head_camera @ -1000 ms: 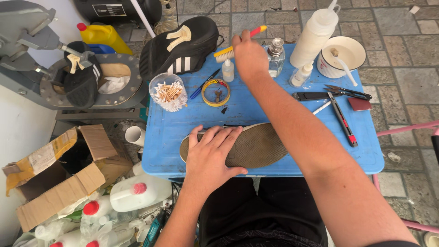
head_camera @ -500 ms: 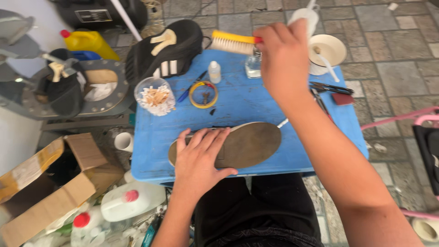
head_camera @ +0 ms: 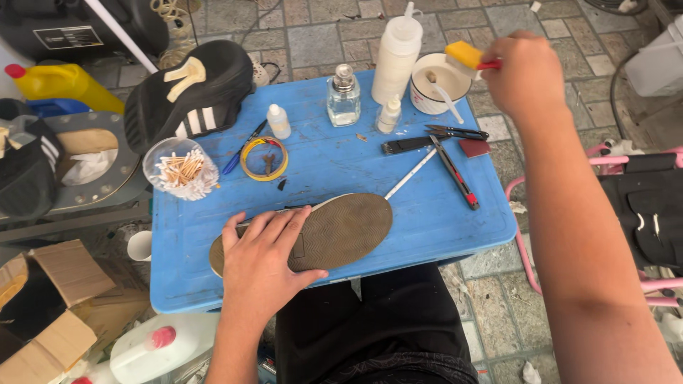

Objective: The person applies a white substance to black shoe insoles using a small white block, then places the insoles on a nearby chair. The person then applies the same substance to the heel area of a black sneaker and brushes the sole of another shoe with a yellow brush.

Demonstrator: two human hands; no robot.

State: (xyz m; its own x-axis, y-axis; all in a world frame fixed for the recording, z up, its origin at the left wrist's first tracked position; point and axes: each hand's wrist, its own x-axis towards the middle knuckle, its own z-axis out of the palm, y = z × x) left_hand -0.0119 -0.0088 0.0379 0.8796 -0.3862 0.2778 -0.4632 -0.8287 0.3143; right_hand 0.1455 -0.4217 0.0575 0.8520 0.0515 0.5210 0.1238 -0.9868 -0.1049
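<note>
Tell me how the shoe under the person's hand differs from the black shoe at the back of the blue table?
The brown-soled shoe lies flat, sole up, under the left hand; the black shoe leans tilted on the blue table's back left corner, untouched. One shows a brown patterned sole, the other a black upper with white stripes. Both rest on the table.

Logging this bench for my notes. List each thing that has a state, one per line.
shoe: sole up, flat on the blue table
left hand: pressed flat on the shoe
right hand: gripping a yellow brush at the white cup
tall squeeze bottle: upright, capped
box cutter: lying flat
</note>
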